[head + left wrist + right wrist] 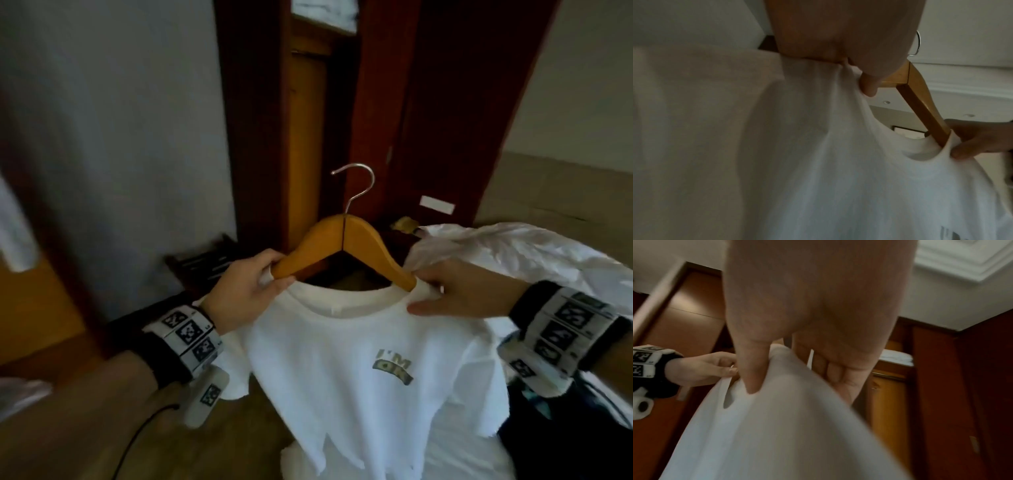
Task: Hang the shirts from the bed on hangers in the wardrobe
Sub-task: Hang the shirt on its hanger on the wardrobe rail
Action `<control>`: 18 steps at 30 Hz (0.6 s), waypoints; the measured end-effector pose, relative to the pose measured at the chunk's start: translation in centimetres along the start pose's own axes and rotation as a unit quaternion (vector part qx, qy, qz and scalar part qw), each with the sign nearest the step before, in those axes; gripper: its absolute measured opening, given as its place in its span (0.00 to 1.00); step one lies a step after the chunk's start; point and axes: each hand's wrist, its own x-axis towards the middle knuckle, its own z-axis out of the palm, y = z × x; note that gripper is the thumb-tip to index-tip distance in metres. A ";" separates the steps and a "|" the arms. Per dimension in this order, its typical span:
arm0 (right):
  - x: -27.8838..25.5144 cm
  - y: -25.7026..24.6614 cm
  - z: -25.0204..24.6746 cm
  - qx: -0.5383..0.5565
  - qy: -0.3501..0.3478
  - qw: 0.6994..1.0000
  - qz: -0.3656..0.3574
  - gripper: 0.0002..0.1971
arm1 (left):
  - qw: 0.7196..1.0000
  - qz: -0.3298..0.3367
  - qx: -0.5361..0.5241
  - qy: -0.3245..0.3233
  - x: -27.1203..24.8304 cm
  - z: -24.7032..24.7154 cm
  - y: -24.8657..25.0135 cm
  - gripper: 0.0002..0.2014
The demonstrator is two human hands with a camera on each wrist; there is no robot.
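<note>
White shirt (359,346) hangs at centre frame, its collar over both ends of the hanger (344,245). Left hand (246,291) and right hand (459,291) each pinch collar cloth there. Dressing looks nearly finished; next the hook must reach the wardrobe (376,102) rail above.

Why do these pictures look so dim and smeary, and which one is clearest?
Head view is clearest: the hanger and shirt print read well, though edges blur and bend. Left wrist view: hazy cloth, left hand looming dark. Right wrist view: right hand shadowed, cloth smeared.
</note>
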 end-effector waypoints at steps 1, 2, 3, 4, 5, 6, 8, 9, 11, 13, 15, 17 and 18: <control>2.2 -2.5 0.7 -0.004 -0.031 0.999 -0.018 0.05 | 1.000 -0.013 0.020 0.010 -1.2 -2.4 -1.5 0.13; 4.4 -5.2 1.5 -0.008 -0.064 0.997 -0.035 0.04 | 0.999 -0.029 0.039 0.022 -2.4 -4.7 -3.2 0.13; 6.5 -7.8 2.3 -0.005 -0.095 0.994 -0.053 0.04 | 0.997 -0.048 0.058 0.034 -3.7 -7.1 -4.8 0.13; 8.5 -10.6 3.2 0.013 -0.127 0.989 -0.071 0.04 | 0.994 -0.068 0.078 0.041 -5.0 -9.5 -6.3 0.14; 10.2 -13.0 4.1 0.031 -0.159 0.983 -0.083 0.03 | 0.990 -0.085 0.099 0.046 -6.2 -11.5 -7.7 0.14; 12.1 -15.9 5.1 0.040 -0.195 0.974 -0.103 0.03 | 0.986 -0.102 0.122 0.053 -7.5 -13.8 -9.0 0.13; 15.5 -21.6 7.4 0.044 -0.237 0.960 -0.142 0.08 | 0.976 -0.125 0.160 0.082 -10.2 -18.0 -11.4 0.12; 17.0 -24.5 8.6 0.042 -0.243 0.956 -0.159 0.07 | 0.969 -0.134 0.175 0.109 -11.5 -20.0 -12.8 0.12; 19.9 -29.9 11.3 0.059 -0.217 0.953 -0.205 0.13 | 0.950 -0.170 0.199 0.169 -13.9 -23.7 -15.5 0.12; 23.1 -34.7 14.5 0.114 -0.184 0.951 -0.222 0.14 | 0.925 -0.239 0.209 0.210 -15.9 -27.1 -18.0 0.11; 25.8 -39.5 17.3 0.172 -0.174 0.945 -0.217 0.13 | 0.897 -0.326 0.203 0.220 -17.5 -30.0 -20.2 0.15; 28.5 -44.2 19.7 0.206 -0.179 0.938 -0.214 0.12 | 0.875 -0.387 0.201 0.213 -18.9 -32.3 -22.1 0.22; 29.9 -46.6 20.5 0.220 -0.179 0.933 -0.220 0.14 | 0.871 -0.397 0.209 0.200 -19.5 -33.5 -23.0 0.23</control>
